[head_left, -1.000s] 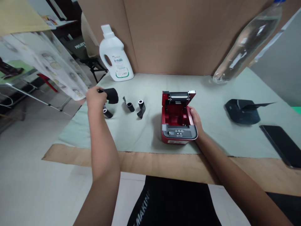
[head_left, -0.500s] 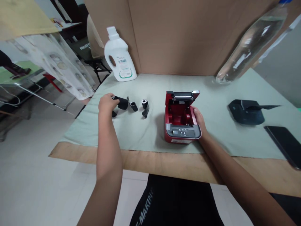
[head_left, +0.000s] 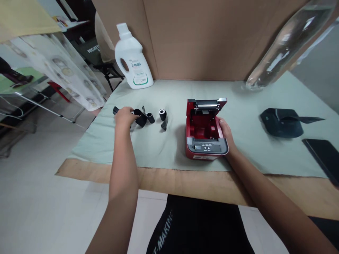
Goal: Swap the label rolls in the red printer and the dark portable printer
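Observation:
My left hand (head_left: pixel 124 116) is at the left of the cloth, its fingers closed on a black roll (head_left: pixel 141 120) whose near end they partly cover. Just right of it lies a small black roll (head_left: pixel 150 118) with a hollow core. Farther right, another black roll (head_left: pixel 162 114) stands on end with a loose strip trailing from it. A dark cylinder end (head_left: pixel 115 110) sticks out behind my left hand. My right hand (head_left: pixel 225 132) grips the right side of a small red printer (head_left: pixel 206 132). The printer's lid is raised and its red bay shows no roll inside.
A white jug (head_left: pixel 135 61) stands at the back left by a cardboard panel (head_left: pixel 196 38). A clear bottle (head_left: pixel 280 49) leans at the back right. On the right lie a black object with a protruding strip (head_left: pixel 282 122) and a dark phone (head_left: pixel 321 155).
My left hand has shifted slightly right over the roll, uncovering the dark cylinder at its left. The held roll has turned and tilted. My right hand stays on the printer.

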### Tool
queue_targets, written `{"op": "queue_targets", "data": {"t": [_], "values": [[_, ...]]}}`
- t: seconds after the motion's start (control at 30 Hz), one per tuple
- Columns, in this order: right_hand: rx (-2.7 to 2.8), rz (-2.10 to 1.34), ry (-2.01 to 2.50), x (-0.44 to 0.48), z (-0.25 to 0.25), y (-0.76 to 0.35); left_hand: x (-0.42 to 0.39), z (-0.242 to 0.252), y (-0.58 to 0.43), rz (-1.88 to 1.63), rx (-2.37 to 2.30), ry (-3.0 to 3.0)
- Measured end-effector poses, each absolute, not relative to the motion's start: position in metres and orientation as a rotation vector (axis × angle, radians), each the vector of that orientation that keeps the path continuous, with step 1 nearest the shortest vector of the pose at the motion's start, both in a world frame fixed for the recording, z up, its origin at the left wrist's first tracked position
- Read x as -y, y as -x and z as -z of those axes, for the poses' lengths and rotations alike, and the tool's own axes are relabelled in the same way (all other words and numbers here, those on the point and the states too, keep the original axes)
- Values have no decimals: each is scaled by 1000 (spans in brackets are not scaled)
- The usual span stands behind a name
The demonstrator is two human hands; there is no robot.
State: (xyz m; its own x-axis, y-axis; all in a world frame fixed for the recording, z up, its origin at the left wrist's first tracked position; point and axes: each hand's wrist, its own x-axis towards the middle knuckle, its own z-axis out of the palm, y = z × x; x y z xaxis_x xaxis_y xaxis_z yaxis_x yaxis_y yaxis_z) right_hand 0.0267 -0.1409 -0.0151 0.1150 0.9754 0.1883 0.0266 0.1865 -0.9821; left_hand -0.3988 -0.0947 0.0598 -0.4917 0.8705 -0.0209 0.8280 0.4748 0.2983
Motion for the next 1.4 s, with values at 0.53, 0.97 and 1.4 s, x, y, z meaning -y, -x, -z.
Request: {"op": "queue_targets", "data": {"t": [0.53,0.97,1.4], "values": [[1220,-995,1108,141,16,-27,96,-60,398,-368,-2590,-1483],[1241,-960,1122,138,18,-28,107,-80,355,-604,-2139,-1994],[1259,-956,1113,143,8,-25,95,-45,275,-677,-1858,-2224]]}}
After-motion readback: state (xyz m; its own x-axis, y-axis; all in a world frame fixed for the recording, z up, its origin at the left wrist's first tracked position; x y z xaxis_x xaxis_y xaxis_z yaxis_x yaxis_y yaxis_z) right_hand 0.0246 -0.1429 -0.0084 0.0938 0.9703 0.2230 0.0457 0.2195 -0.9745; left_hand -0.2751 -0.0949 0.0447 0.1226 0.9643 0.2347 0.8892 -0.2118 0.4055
